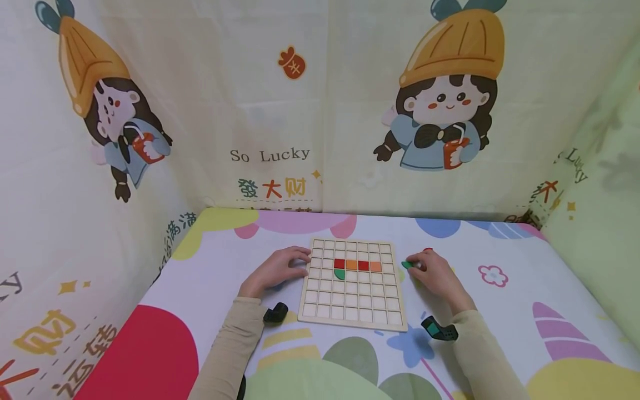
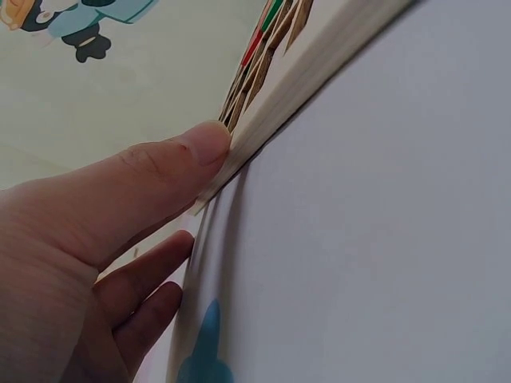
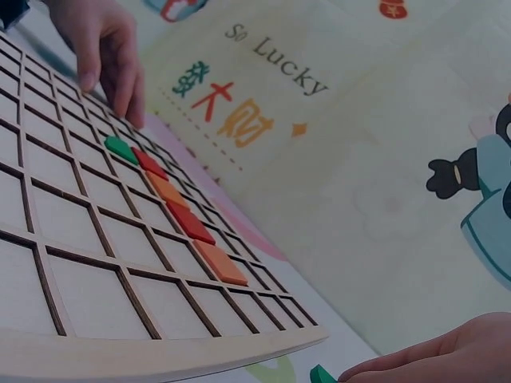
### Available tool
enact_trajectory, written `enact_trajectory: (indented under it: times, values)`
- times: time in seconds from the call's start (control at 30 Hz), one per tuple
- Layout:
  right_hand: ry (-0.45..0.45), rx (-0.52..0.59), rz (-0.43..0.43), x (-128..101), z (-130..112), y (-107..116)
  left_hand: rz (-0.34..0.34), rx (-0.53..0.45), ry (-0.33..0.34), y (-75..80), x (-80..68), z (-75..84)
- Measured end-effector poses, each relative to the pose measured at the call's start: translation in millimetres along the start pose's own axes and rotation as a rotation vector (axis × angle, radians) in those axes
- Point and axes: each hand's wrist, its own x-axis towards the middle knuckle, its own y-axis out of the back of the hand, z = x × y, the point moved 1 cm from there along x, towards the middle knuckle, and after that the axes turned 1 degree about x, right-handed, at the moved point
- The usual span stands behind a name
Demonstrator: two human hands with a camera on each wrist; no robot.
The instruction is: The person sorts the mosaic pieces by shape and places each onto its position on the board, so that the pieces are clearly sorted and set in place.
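The left hand (image 1: 278,270) braces the board (image 1: 352,318) at its nine o'clock edge, thumb pressed, steadying it; the right hand (image 1: 434,272) pinches a green piece (image 1: 407,265) at three o'clock.

Open cloth is lying in front of the grid board (image 1: 351,311); both hands (image 1: 275,270) (image 1: 434,274) are flanking its sides, curtains closing in behind.

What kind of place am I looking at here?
Probably a home play corner or a makeshift tabletop booth: cream cartoon-print cloth walls enclose a table under a pastel flower-print cover, with a pale wooden grid puzzle board lying between the person's hands.
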Motion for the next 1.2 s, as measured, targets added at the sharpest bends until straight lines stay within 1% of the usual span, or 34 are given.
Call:
enact_trajectory:
  times: [0.3,0.53,0.67,0.8,0.97,1.07,1.2]
  values:
    - [-0.011,0.003,-0.006,0.4,0.6,-0.3,-0.005,0.022,-0.009,-0.2,0.4,-1.5]
    - [0.006,0.0,-0.006,0.0,1.9,-2.0,-0.004,0.034,-0.017,-1.5,0.4,-2.4]
    - [0.005,0.0,-0.004,-0.2,2.4,-0.9,0.004,0.031,-0.015,-0.7,0.2,0.0]
    - [0.004,0.001,-0.005,0.8,2.4,-0.5,0.002,0.02,0.005,0.3,-0.7,2.0]
    - [-0.04,0.027,-0.013,0.5,2.1,0.1,-0.015,0.021,0.024,0.6,-1.5,4.1]
    - [-0.064,0.045,-0.02,0.3,0.9,0.6,-0.012,0.021,0.021,1.0,-1.6,4.7]
    - [-0.077,0.056,-0.019,-0.2,-0.5,1.4,-0.003,0.023,0.001,1.8,-1.3,4.3]
